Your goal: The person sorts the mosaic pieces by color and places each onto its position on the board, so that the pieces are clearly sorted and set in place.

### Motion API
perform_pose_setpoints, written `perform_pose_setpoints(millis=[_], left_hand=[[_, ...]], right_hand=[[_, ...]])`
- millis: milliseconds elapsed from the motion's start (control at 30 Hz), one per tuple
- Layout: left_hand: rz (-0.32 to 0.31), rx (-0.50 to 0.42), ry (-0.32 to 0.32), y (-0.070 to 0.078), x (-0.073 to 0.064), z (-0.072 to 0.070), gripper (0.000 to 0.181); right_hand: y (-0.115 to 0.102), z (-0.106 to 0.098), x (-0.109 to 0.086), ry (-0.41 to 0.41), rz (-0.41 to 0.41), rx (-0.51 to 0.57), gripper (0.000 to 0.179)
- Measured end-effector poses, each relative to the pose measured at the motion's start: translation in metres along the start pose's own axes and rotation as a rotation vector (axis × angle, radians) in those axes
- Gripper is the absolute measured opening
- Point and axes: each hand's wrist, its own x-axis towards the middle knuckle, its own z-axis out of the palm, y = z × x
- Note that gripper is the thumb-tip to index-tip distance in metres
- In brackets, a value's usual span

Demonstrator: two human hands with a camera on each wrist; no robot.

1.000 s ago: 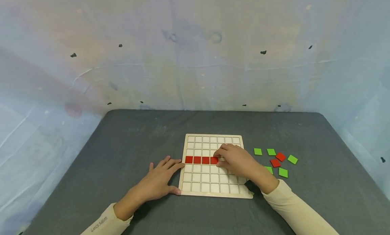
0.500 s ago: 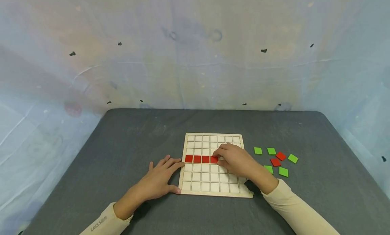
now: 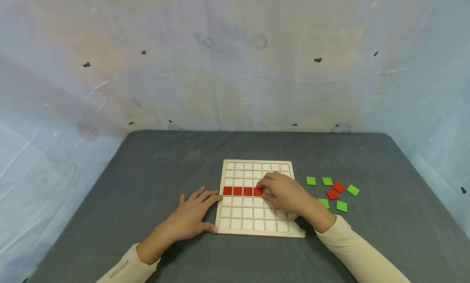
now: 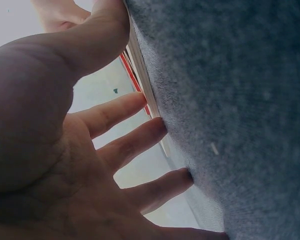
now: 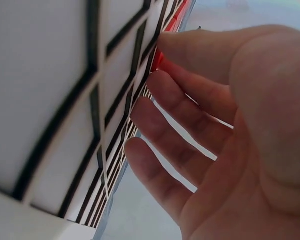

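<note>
A light wooden grid board (image 3: 247,224) lies flat on the table, with a row of red square tiles across its left and middle cells. My right hand (image 3: 286,193) reaches over the board from the right. Its thumb and index finger pinch the rightmost red tile (image 3: 258,191) in that row, partly hidden by the fingertips; red also shows by those fingers (image 5: 190,50) in the right wrist view. My left hand (image 3: 191,218) lies spread at the board's left edge, index fingertip and thumb touching it. In the left wrist view, its fingers (image 4: 125,145) are nearly straight.
On the dark grey table (image 3: 176,160), right of the board, lie several loose green tiles (image 3: 342,206) and two red tiles (image 3: 332,194). One green tile is partly hidden behind the right wrist. A pale patterned cloth (image 3: 235,71) hangs behind the table.
</note>
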Motion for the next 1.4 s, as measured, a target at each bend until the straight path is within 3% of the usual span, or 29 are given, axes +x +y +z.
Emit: perform_pose_setpoints(millis=[267,433,600,833,1033,1167,1400], left_hand=[[-0.011,-0.005,-0.005,0.000,0.000,-0.001,0.085],[-0.016,-0.008,-0.012,0.000,0.000,0.000,0.085],[-0.018,-0.005,-0.007,0.000,0.000,0.000,0.085],[-0.009,-0.007,-0.004,0.000,0.000,-0.001,0.086],[-0.013,-0.008,-0.011,-0.001,0.001,0.000,0.086],[-0.016,-0.015,-0.014,-0.001,0.001,0.000,0.086],[-0.015,-0.017,-0.009,-0.001,0.000,0.000,0.086]], right_hand=[[-0.001,-0.005,0.000,-0.019,-0.009,-0.010,0.023],[0.004,-0.010,-0.009,-0.023,-0.010,-0.050,0.027],[0.020,-0.020,-0.035,-0.001,0.014,-0.068,0.029],[0.057,-0.036,-0.082,0.039,0.102,-0.114,0.028],[0.080,-0.044,-0.116,0.014,0.210,-0.131,0.033],[0.085,-0.046,-0.132,0.002,0.274,-0.144,0.040],[0.086,-0.044,-0.141,0.042,0.288,-0.183,0.037]])
